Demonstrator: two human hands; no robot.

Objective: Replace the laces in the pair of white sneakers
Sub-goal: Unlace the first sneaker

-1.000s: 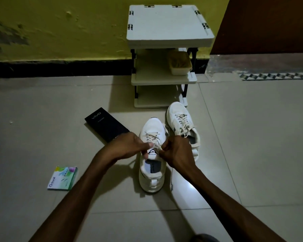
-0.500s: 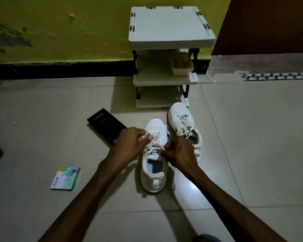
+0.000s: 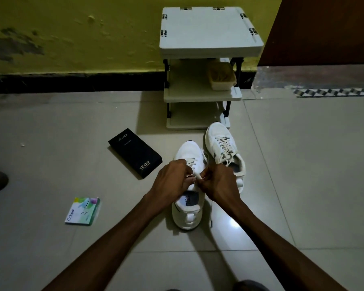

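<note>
Two white sneakers stand on the tiled floor, toes pointing away from me. The near sneaker [image 3: 188,215] lies under both hands. My left hand [image 3: 172,181] and my right hand [image 3: 218,182] meet over its tongue, each pinching a pale lace [image 3: 190,161] at the upper eyelets. The lace crossings nearer the toe show above my fingers. A dark thin lace end [image 3: 211,215] trails on the floor beside this shoe. The far sneaker [image 3: 223,148] stands to the right, laced with a cream lace.
A white three-tier rack [image 3: 208,49] stands against the yellow wall, a beige tub [image 3: 221,77] on its middle shelf. A black phone box [image 3: 135,155] lies left of the shoes, a small green packet [image 3: 83,211] nearer left. A dark door is at the right.
My left hand, which had pulled lace up and leftwards half a second ago, has come back in to meet my right hand over the tongue. The shoes have not moved.
</note>
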